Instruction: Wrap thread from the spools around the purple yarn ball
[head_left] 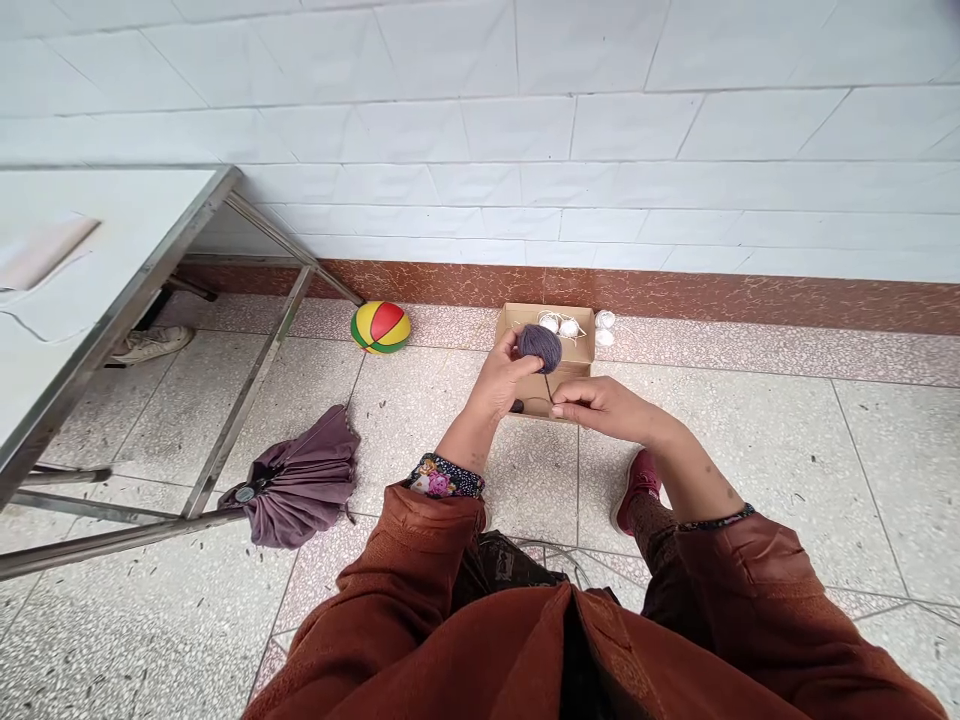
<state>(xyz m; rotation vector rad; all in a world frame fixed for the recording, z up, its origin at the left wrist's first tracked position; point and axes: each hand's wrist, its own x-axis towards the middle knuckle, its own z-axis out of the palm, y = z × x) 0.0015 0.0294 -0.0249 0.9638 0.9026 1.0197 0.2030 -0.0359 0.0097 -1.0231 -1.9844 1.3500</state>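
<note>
A ball of dark purple-grey yarn [540,347] is gripped in my left hand [501,378], above a cardboard box [559,385] on the floor. From the ball a strand runs down to my right hand [600,408], whose fingers are pinched on it. Inside the box lie white yarn balls [568,328] near the back and a small dark item [517,406] at the front left, partly covered by my left hand. More white yarn balls [604,320] sit just outside the box on the right.
A metal-framed table [150,270] stands on the left, with a pinkish flat item [49,252] on top. Beside its legs lie a folded purple umbrella [304,485] and a colourful ball [381,328]. A shoe [154,343] shows under the table. White tiled wall [480,130] rises behind the box.
</note>
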